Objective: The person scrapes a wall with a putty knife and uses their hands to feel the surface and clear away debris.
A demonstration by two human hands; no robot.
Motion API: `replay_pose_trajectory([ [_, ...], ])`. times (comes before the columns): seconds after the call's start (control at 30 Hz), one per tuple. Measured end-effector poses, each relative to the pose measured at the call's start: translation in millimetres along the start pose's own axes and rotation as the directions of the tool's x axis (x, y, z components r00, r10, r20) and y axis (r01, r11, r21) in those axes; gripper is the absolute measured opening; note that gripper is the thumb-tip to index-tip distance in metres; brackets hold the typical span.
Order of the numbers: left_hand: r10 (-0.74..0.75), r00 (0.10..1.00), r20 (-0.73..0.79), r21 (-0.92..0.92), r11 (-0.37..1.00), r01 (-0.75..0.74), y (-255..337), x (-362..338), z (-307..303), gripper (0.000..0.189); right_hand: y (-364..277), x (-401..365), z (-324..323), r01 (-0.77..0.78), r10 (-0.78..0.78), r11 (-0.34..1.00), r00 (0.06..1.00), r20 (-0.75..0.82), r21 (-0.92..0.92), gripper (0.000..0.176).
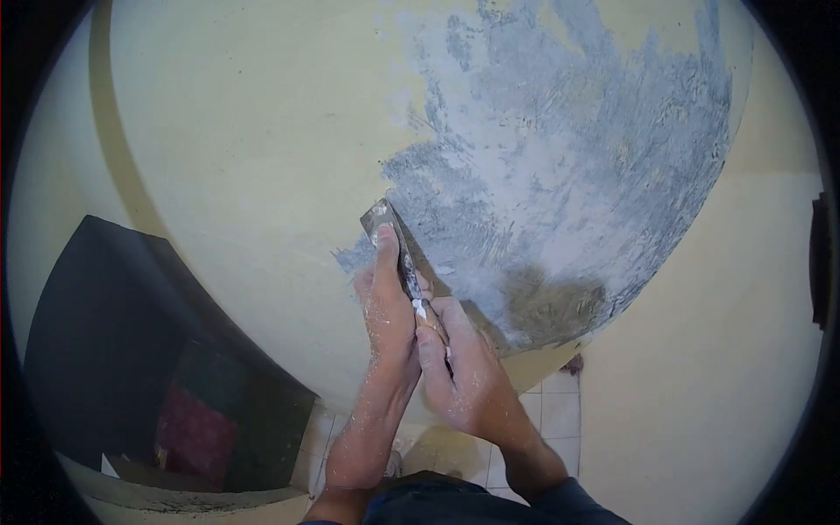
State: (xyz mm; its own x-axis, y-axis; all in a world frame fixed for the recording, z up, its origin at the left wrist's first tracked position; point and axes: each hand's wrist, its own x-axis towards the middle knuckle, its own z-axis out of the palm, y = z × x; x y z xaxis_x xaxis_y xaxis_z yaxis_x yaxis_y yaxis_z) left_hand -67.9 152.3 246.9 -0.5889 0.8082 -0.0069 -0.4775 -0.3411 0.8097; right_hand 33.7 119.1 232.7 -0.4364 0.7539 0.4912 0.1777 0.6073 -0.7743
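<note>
A scraper (408, 267) with a flat metal blade is held against the wall (289, 175), its blade edge where pale yellow paint meets a bare grey-blue patch (560, 157). My right hand (462, 372) is closed around the handle, thumb along it. My left hand (383, 293) grips the scraper higher up, with a finger or thumb pressed on the blade; its other fingers are partly hidden behind the tool. White dust and small flakes cover both hands and my forearms.
A dark, boxy object (105, 332) with a reddish panel stands at lower left. The tiled floor (551, 411) below carries some debris. Another pale wall (682, 376) meets the scraped one at right, with a dark object (819, 262) at its far edge.
</note>
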Motion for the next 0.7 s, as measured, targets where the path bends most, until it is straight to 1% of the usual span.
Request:
replay_pose_trajectory([
  [0.03, 0.012, 1.000, -0.003, -0.018, 1.000, -0.012, 2.6, -0.1, 0.5, 0.045, -3.5, 1.3, -1.0, -0.024, 0.023, 1.000, 0.999, 0.026, 0.019, 0.026],
  [0.13, -0.022, 1.000, 0.005, 0.137, 0.990, 0.021, -5.9, -9.4, -4.3, 0.046, -1.9, -12.7, 0.8, -0.178, 0.175, 0.980, 0.984, 0.032, 0.088, 0.018],
  [0.23, 0.040, 0.996, 0.075, 0.089, 0.995, -0.046, 5.1, 1.9, -6.3, 0.046, -8.5, 1.4, 2.4, -0.151, 0.150, 0.988, 0.987, 0.049, 0.014, 0.019],
  [0.33, 0.014, 1.000, 0.028, 0.146, 0.989, -0.018, 10.2, -2.5, -5.1, 0.046, -11.8, -2.5, 6.1, -0.091, 0.091, 0.996, 0.996, 0.007, 0.012, 0.019],
  [0.43, 0.039, 0.998, 0.054, 0.229, 0.972, -0.050, 3.8, -2.0, -9.2, 0.046, -5.6, -5.2, 7.6, -0.195, 0.194, 0.981, 0.980, 0.033, 0.024, 0.020],
  [0.47, 0.053, 0.998, 0.045, 0.140, 0.988, -0.059, 5.1, 2.0, -6.2, 0.047, -4.7, -1.5, 5.7, -0.151, 0.150, 0.988, 0.988, 0.042, 0.015, 0.021],
  [0.53, 0.029, 0.998, 0.056, 0.082, 0.996, -0.034, 6.9, 1.3, -4.3, 0.048, -6.2, 8.4, 3.5, -0.072, 0.071, 0.997, 0.996, 0.058, 0.014, 0.023],
  [0.57, 0.028, 0.998, 0.063, 0.056, 0.998, -0.031, 10.1, 1.5, -4.5, 0.049, -5.6, 5.1, 4.3, -0.056, 0.056, 0.998, 0.998, 0.017, 0.017, 0.023],
  [0.63, -0.009, 0.998, 0.067, 0.182, 0.983, -0.004, 1.6, -9.5, -9.5, 0.050, -2.2, -8.8, 7.9, -0.024, 0.024, 1.000, 0.998, -0.059, 0.014, 0.021],
  [0.67, -0.017, 0.997, 0.079, 0.232, 0.973, -0.002, -0.8, -9.9, -8.5, 0.050, -1.0, -8.8, 9.3, -0.028, 0.030, 0.999, 0.998, -0.060, 0.025, 0.021],
  [0.7, 0.007, 0.996, 0.094, 0.223, 0.974, -0.028, 1.2, -6.9, -6.7, 0.050, 0.5, -9.2, 9.1, -0.037, 0.039, 0.999, 0.998, -0.057, 0.034, 0.021],
])
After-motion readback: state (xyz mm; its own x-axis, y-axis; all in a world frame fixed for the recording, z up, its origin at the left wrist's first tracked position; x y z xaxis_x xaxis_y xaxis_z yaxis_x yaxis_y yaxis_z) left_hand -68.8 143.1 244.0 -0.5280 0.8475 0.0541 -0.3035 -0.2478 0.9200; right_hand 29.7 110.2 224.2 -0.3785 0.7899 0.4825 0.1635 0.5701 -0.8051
